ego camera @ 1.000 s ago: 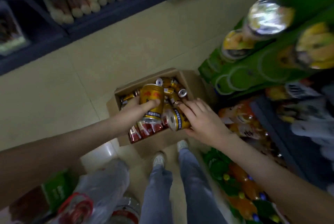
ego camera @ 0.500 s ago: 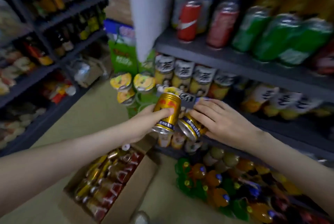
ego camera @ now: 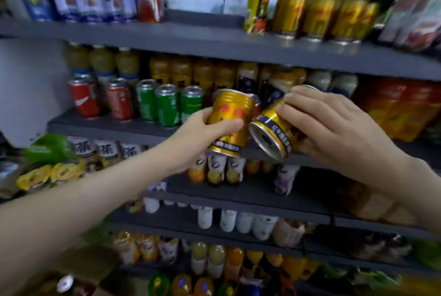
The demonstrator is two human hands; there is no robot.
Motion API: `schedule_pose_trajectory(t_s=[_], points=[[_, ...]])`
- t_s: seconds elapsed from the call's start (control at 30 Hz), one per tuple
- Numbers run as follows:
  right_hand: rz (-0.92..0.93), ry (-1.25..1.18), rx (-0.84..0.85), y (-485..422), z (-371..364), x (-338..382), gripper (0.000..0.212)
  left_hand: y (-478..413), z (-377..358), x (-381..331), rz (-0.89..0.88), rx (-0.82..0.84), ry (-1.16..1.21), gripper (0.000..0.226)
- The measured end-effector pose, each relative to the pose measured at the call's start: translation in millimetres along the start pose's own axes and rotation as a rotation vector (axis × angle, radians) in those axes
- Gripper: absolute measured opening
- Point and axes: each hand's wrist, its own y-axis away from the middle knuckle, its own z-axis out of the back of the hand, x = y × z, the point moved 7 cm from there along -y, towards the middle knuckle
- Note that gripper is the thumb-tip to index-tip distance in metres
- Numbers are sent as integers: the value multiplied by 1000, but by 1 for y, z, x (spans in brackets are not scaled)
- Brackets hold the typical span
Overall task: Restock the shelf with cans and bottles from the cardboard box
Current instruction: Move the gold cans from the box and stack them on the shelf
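Shelf (ego camera: 214,42) now facing, box gone

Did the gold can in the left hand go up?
Yes. The gold can in the left hand rose from the box to beside the green cans.

We look from head height straight at the shelf (ego camera: 214,42), close up, over our outstretched forearms.
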Motion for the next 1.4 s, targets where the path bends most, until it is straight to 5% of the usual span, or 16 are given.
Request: schedule_pose_trajectory(t_s=[0.1, 0.23, 0.33, 0.63, 0.97, 1.03, 1.1, 1.27, 1.4], points=[[-28, 121, -34, -3, 23, -39, 54, -18, -8, -64, -136, -1, -20, 24], [-91, 247, -44, -23, 44, -80, 64, -36, -22, -127, -249, 57, -127, 49], [-92, 321, 10, -39, 44, -112, 67, -53, -24, -154, -324, 19, -184, 37], [26, 444, 338, -69, -12, -185, 77, -114, 1, -167, -393, -127, -85, 34], [234, 454, 367, -66, -49, -200, 64, -152, -22, -168, -406, -145, -155, 27], [143, 424, 347, -65, -46, -211, 78, -158, -29, -165, -395, -155, -173, 26], [-146, 195, 318, -60, -39, -232, 87, -164, -34, -164, -384, -163, -184, 26], [-843, -762, 298, -39, -57, -261, 46, -175, -47, -162, -358, -196, -171, 30], [-916, -938, 307, -38, -71, -257, 62, -181, -56, -159, -317, -187, -193, 31]])
